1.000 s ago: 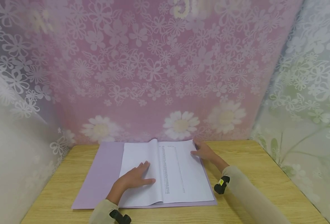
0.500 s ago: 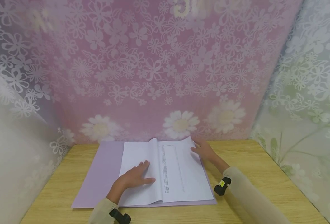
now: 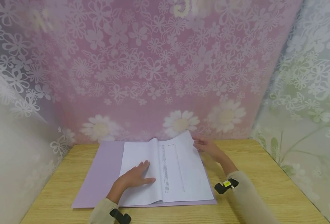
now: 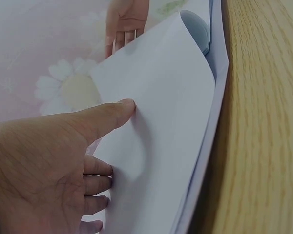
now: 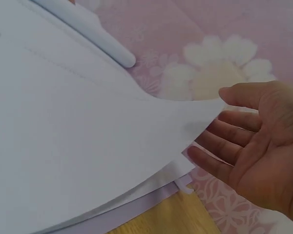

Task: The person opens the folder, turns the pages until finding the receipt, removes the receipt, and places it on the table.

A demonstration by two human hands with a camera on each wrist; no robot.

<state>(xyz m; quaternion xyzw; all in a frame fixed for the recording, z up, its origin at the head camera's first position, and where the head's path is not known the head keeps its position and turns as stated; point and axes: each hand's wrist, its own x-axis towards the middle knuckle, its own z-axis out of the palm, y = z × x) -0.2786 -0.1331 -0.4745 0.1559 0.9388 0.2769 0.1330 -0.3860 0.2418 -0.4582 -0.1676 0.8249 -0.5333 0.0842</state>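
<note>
Bound white sheets (image 3: 181, 174) lie spread in an opened purple folder (image 3: 106, 177). My left hand (image 3: 134, 178) rests on the left-hand page, fingers spread and thumb pointing right. In the left wrist view that page (image 4: 161, 122) bulges up beside the thumb. At the far right corner of the printed page is my right hand (image 3: 211, 149). The right wrist view shows this corner raised. There the thumb tip of my right hand (image 5: 268, 141) is at the corner of the lifted page (image 5: 112, 122), and the fairly straight fingers reach partly behind its edge.
The folder lies on a wood-grain table (image 3: 243, 161). Behind it stands a pink flowered backdrop (image 3: 142, 77), close to the raised page corner. Pale flowered panels (image 3: 308, 109) flank the table. More sheets (image 5: 173, 168) lie under the lifted one.
The far right corner of the printed page has risen higher and bent upward. My right hand has turned, with its wrist shifted right. My left hand has stayed in place.
</note>
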